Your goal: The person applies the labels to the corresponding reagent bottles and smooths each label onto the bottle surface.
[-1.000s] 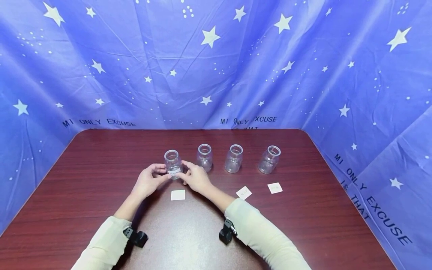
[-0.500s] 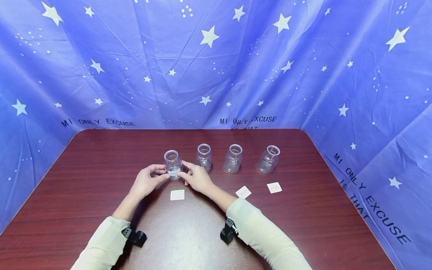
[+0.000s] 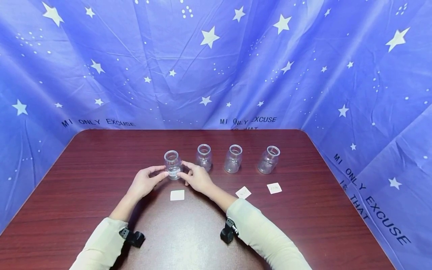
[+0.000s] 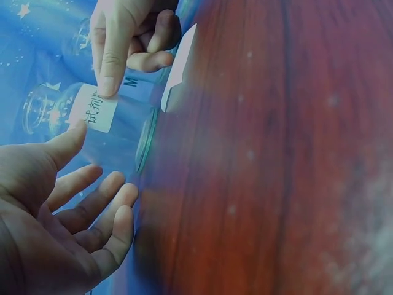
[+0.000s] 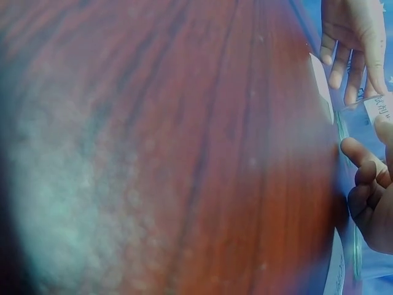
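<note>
Four clear glass jars stand upright on your desk in the head view, and both your hands are at the leftmost, the labelled jar. Your left hand lies along its left side, thumb and fingers reaching to the glass; your right hand pinches its right side, thumb on the label. Bracketing it so probably stops the glass turning under that pressing thumb. Just beside it is the second jar; the third jar and fourth jar stand further right. A plain slip lies in front of your labelled jar, while the middle slip and right slip lie before the jars on the right, perhaps set out so each is near its own jar.

In your left wrist view, the left fingers are spread and loosely bent beneath the jar as it appears there, the thumb tip at the label's edge, so that side looks more like guarding than gripping. One digit of your right hand presses flat on the label, which carries dark characters, presumably to fix it smoothly.

In your right wrist view, the jar is mostly cut off; you see your right thumb on the label, its other fingers partly bent, and you cannot tell how firmly they bear on the glass.
</note>
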`<state>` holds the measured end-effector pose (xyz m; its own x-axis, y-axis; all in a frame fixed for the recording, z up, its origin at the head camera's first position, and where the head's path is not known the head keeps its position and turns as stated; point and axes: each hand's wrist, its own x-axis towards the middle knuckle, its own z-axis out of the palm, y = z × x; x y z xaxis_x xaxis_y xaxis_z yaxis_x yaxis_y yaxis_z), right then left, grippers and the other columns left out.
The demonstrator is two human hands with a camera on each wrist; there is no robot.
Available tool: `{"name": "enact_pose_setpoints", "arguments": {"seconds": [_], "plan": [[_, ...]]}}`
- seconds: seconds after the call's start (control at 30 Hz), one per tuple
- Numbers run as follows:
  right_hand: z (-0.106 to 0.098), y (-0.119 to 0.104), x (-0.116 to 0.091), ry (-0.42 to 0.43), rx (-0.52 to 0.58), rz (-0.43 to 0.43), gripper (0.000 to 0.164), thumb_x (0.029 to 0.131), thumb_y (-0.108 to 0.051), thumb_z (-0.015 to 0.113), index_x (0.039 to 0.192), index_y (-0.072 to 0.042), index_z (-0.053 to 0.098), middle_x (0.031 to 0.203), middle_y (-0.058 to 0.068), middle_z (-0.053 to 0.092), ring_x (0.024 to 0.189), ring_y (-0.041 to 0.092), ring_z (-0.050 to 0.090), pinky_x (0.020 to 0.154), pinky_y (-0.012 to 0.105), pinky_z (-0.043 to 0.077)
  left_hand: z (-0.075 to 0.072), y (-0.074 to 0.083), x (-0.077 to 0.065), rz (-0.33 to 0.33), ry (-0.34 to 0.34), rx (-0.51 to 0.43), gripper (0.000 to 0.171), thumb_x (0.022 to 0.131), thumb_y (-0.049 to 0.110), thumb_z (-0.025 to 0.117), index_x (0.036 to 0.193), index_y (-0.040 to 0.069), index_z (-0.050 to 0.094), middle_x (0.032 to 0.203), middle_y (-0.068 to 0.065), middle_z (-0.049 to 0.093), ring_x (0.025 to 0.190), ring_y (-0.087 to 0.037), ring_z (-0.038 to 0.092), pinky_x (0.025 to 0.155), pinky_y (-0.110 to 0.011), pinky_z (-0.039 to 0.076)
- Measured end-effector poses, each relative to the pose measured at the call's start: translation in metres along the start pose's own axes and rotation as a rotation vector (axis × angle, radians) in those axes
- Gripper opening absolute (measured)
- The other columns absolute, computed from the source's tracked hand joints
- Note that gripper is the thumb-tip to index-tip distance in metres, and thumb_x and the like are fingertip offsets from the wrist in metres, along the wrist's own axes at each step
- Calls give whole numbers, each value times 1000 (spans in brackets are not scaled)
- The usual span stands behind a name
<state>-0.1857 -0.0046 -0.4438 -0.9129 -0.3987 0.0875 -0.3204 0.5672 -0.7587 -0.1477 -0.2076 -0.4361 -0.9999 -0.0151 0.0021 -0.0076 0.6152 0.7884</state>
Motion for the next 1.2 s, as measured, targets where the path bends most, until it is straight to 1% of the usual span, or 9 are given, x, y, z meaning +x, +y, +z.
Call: {"name": "enact_pose_setpoints", "arguments": {"seconds": [0.13, 0.27, 0.43, 0.6, 0.77, 0.83, 0.93, 1.07, 1.2], "plan": [[0, -2, -2, 18, 39, -8, 59, 84, -32, 69, 136, -13, 48, 54, 0, 63, 44, 1, 52, 45, 19, 39, -2, 0, -2, -14, -14, -33, 48, 87, 41, 63, 118, 5, 62, 92, -13, 71, 79, -14, 65, 66, -23, 47], [-3, -5, -5, 27, 52, -22, 59, 83, -29, 70, 135, -13, 47, 56, -1, 62, 44, 1, 49, 45, 18, 39, -7, 1, -6, -22, -21, -7, 40, 89, 38, 61, 112, 6, 64, 88, -11, 71, 75, -13, 64, 61, -22, 46], [-12, -9, -13, 23, 37, -30, 45, 85, -30, 68, 125, -12, 56, 58, -2, 61, 44, 1, 48, 46, 18, 40, -14, 9, -13, -12, -77, 28, 33, 90, 33, 59, 102, 3, 66, 82, -10, 70, 68, -13, 63, 58, -24, 45], [-22, -7, -21, -14, 37, -25, 28, 88, -30, 64, 110, -12, 64, 59, -3, 61, 41, 3, 49, 46, 19, 43, -15, 20, -20, -12, -142, 65, 31, 90, 33, 60, 93, 3, 67, 76, -6, 68, 65, -13, 60, 58, -24, 44], [-34, -2, -30, -33, 13, -35, 18, 88, -29, 63, 97, -15, 67, 61, 2, 64, 39, 2, 47, 46, 19, 42, -8, 34, -26, 104, -244, 155, 24, 89, 31, 61, 87, 8, 68, 66, -1, 65, 64, -9, 56, 60, -24, 43], [-40, -1, -35, -36, 6, -37, 16, 88, -28, 63, 95, -15, 68, 62, 2, 64, 39, 2, 46, 45, 19, 41, -3, 39, -28, 167, -267, 193, 21, 89, 30, 61, 86, 11, 68, 69, 2, 65, 67, -6, 55, 63, -24, 43], [-47, 2, -40, -37, -8, -52, 13, 88, -26, 63, 93, -15, 68, 63, 0, 64, 44, 1, 47, 46, 18, 39, 5, 47, -29, 226, -270, 231, 16, 88, 29, 62, 85, 14, 67, 73, 6, 65, 70, -4, 54, 66, -24, 44], [-53, 8, -47, -38, -23, -74, 12, 88, -24, 62, 91, -15, 69, 64, -4, 63, 50, 1, 51, 49, 17, 40, 14, 59, -30, 259, -264, 230, 13, 87, 29, 64, 86, 16, 67, 77, 9, 64, 72, -4, 56, 66, -24, 45], [-59, 12, -54, -43, -40, -74, 10, 88, -22, 62, 90, -15, 69, 64, -5, 62, 52, 1, 52, 49, 17, 40, 24, 69, -30, 284, -266, 216, 15, 85, 29, 66, 89, 14, 68, 77, 8, 65, 71, -3, 56, 66, -23, 46]]}}
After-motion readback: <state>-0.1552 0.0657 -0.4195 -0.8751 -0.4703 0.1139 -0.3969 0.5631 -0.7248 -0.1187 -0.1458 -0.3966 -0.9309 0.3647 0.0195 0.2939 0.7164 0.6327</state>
